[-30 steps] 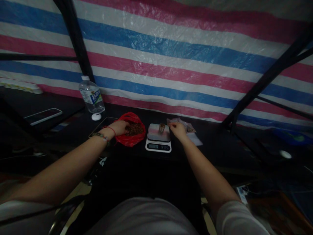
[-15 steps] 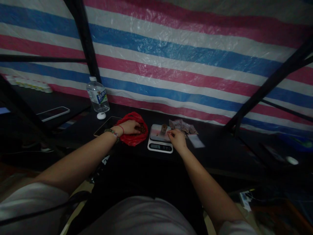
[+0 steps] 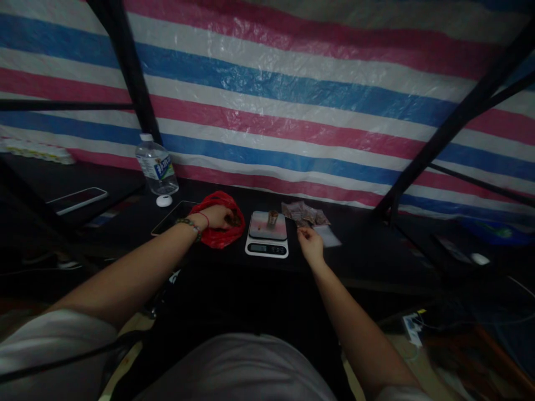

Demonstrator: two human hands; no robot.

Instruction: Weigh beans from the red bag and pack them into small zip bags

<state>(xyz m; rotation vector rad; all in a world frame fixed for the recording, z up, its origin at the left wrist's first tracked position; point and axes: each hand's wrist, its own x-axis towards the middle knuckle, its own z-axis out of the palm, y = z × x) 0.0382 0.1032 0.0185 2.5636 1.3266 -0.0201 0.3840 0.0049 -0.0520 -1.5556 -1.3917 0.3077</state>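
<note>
My left hand (image 3: 217, 216) is inside a red plastic bag (image 3: 219, 239), its fingers curled down among small brown pieces (image 3: 234, 220). Whether any piece is in its grip is hidden. To the right stands a white digital kitchen scale (image 3: 253, 248) with a lit display. A small clear container (image 3: 272, 218) of brown bits rests on its plate, and a tiny loose bit lies beside it. My right hand (image 3: 310, 243) is just right of the scale, thumb and fingers pinched together; what they hold is too small to make out. Behind it are several filled clear bags (image 3: 303, 213).
A flat pale sachet (image 3: 329, 236) lies right of my right hand. At left stand a clear bottle (image 3: 156, 167), a white rounded case (image 3: 164, 200), a dark phone (image 3: 173, 218) and a white-edged phone (image 3: 79, 200). Black metal posts (image 3: 134, 72) flank the black table before a striped sheet.
My right hand has moved off the scale plate to its right side. My left hand stays in the red bag, fingers lifted slightly. The view has shifted a little.
</note>
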